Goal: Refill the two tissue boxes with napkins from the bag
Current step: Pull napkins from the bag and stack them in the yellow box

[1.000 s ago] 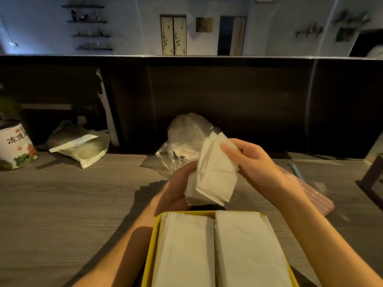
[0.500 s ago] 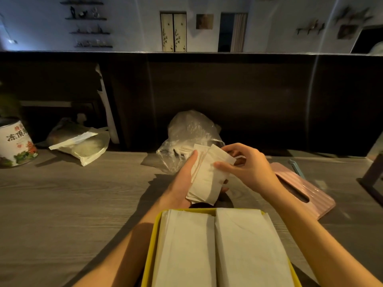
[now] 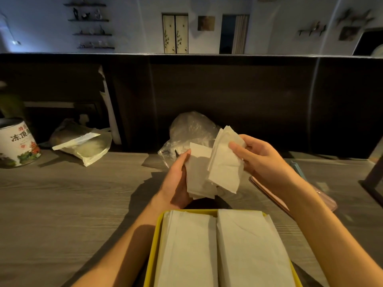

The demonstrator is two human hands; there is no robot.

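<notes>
- The left hand, just left of the frame's centre, grips a small stack of napkins from the left and below, its fingers curled round the stack's edge
- The right hand, right of centre, pinches a separate napkin with the thumb on its upper corner; this napkin stands raised in front of the stack and partly overlaps it
- The yellow tissue box lies directly below both hands, at the bottom centre of the frame, its long axis running from the bottom edge up toward the hands
- Two rows of napkins already fill it side by side, so it looks near full
- The clear plastic bag sits just behind the hands, against the dark partition
- A pink tissue box lies to the right, largely hidden under the right forearm
- The right hand is nearer the pink box, and either hand need only drop straight down to reach the yellow one
</notes>
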